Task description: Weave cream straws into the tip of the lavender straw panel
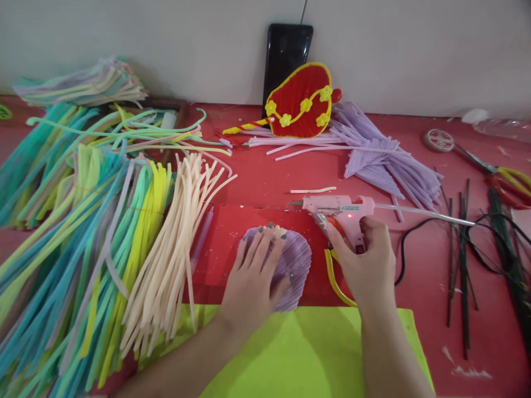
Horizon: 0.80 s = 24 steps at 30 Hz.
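Note:
My left hand (254,276) lies flat with fingers spread, pressing on a purple heart-shaped piece (295,264) made of ribbed strips on the red table. My right hand (365,260) is wrapped round the grip of a pink hot glue gun (340,207). Its nozzle points left, just above and to the right of the purple piece, and a small red light shows on its body. A clear glue stick (418,211) juts from the gun's back. A yellow strip (334,276) curves beneath my right hand.
Bundles of blue, green, yellow and cream strips (124,243) fill the left side. A finished red and yellow heart (301,102) leans on a black phone (286,55) by the wall. Purple strips (381,155), black sticks (462,265), scissors (504,179) and a green sheet (307,354) surround me.

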### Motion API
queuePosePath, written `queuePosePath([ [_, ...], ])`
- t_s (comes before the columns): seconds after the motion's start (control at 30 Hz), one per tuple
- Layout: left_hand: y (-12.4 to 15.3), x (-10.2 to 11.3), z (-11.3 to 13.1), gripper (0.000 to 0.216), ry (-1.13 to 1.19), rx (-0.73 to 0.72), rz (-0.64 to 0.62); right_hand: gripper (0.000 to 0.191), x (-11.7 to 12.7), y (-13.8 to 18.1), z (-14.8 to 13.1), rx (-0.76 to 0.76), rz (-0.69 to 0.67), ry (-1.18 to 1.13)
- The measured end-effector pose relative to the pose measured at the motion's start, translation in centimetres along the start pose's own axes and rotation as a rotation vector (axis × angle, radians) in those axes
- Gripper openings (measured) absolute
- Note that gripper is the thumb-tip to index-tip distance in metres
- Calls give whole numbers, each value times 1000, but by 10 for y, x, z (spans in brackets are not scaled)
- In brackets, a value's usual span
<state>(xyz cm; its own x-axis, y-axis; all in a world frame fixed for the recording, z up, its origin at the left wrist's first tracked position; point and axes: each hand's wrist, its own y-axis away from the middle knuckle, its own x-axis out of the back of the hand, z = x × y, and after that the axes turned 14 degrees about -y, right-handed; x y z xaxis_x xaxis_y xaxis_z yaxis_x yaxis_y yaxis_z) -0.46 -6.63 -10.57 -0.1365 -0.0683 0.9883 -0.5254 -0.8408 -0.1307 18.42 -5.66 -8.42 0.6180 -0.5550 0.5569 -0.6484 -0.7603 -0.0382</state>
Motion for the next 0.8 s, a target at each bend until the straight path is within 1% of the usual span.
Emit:
queuePosePath([
  [0.17,-3,3,-11,42,100,150,162,68,4,-2,-4,-45,-34,138],
  [0.3,-10,2,-22,36,202,244,225,67,4,-2,-4,-36,-54,177],
  [0.37,-14,0,-26,35,262,285,223,64,4,-2,-4,-35,-70,173],
  [0.5,-23,-3,-30,31,344,338,169,60,2,-1,-4,-38,-100,171],
  [0.63,-29,-3,-29,26,344,393,125,58,0,-1,-3,-13,-107,167],
  [0.8,-32,-2,-29,21,346,409,134,54,-1,0,-2,7,-118,159],
])
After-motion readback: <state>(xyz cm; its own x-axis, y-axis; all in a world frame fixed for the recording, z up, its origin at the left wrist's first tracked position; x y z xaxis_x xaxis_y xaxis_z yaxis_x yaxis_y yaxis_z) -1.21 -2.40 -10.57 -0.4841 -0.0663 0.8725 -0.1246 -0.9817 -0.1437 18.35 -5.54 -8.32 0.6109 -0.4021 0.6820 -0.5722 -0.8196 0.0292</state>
